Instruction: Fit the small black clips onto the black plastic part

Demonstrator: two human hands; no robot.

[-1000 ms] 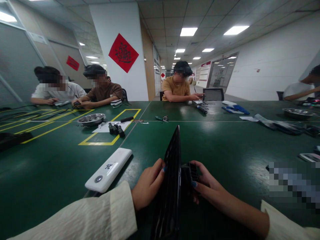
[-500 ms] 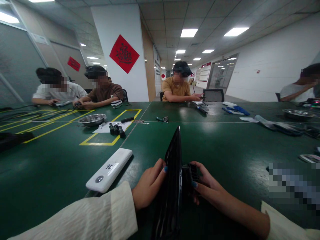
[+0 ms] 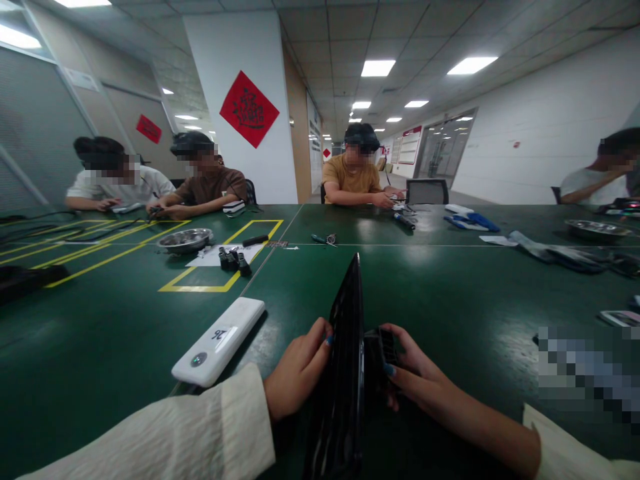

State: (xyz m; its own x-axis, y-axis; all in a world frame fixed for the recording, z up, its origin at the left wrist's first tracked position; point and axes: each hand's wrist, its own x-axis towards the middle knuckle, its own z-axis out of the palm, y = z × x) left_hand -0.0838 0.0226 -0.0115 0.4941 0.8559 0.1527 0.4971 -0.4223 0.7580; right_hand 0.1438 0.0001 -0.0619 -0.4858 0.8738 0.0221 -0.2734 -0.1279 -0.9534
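A thin, glossy black panel (image 3: 353,373) stands on edge in front of me, its narrow side towards me. My left hand (image 3: 300,373) is closed at its left face, thumb and fingers pressed against it. On the other side a black block with a slatted face (image 3: 387,345) sits against the panel; I cannot tell whether the two are joined. My right hand (image 3: 415,370) is wrapped round this block, with fingers above and thumb in front. A white power bank (image 3: 220,341) marked 26 lies left of my left hand.
Beyond, on the green table (image 3: 450,287), are a metal bowl (image 3: 185,241), several small black parts (image 3: 234,260) on white paper, and a green-handled tool (image 3: 320,238). Gloves (image 3: 550,253) and a second bowl (image 3: 595,230) lie at right. Several people sit across the table.
My hands, the panel and the block have hardly moved. Across the table, the person in the yellow shirt has lowered their hands slightly towards the tabletop.
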